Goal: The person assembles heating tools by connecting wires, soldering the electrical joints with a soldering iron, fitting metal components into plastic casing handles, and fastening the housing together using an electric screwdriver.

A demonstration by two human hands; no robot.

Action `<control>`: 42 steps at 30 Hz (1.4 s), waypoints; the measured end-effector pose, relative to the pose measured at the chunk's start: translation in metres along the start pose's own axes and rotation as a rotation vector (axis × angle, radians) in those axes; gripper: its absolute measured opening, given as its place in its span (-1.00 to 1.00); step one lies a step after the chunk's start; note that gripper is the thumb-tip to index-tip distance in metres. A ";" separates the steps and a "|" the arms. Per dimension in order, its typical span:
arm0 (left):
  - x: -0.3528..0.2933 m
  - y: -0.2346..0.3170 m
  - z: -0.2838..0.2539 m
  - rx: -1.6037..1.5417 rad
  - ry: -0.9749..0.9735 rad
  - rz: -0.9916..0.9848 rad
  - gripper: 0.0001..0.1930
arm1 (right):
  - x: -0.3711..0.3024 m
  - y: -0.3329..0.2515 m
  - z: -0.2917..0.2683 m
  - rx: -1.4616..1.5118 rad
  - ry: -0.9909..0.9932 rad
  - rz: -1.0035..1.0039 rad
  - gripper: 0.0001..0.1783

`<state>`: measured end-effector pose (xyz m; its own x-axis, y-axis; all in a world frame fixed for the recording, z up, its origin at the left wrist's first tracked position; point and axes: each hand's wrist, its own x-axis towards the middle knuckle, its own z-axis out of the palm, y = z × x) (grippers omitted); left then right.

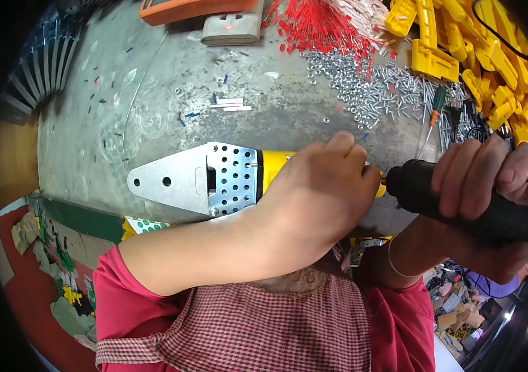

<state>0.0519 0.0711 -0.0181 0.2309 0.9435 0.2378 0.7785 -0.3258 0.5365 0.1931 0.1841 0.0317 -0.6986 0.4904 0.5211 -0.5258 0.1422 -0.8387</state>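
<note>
Here, left fingers [356, 157] clasp yellow plastic [272, 167], right fingers [462, 178] a cylindrical black tool [416, 187].

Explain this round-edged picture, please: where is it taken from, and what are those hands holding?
No robot here: a person is working bare-handed, seen by a camera worn on the head and looking down. Its wide lens bends straight edges. The left hand holds a yellow part against a silvery metal piece with holes. The right hand grips a black tool, pointed toward the yellow part. On the grey table lie screws, nuts, red wire-like strands, yellow plastic pieces and a screwdriver.
</note>
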 end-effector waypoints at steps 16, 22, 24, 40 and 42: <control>-0.003 0.001 0.012 0.077 0.103 0.007 -0.71 | -0.030 -0.022 0.004 -0.058 -0.057 -0.013 -0.20; -0.009 0.006 0.013 0.097 0.150 -0.019 -0.79 | -0.027 -0.014 0.027 -0.077 0.148 -0.011 -0.35; -0.017 0.006 0.009 0.132 0.209 0.054 -0.77 | -0.026 -0.018 0.019 -0.138 0.153 0.021 -0.28; -0.097 -0.006 0.003 0.182 0.085 0.112 -0.67 | 0.038 0.018 0.074 0.138 0.077 -0.188 -0.39; -0.095 -0.005 0.010 0.197 0.153 0.124 -0.69 | 0.037 0.024 0.080 0.164 0.085 -0.208 -0.43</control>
<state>0.0319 -0.0160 -0.0509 0.2520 0.8723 0.4191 0.8517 -0.4055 0.3319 0.1158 0.1372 0.0432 -0.5277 0.5367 0.6583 -0.7300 0.1096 -0.6746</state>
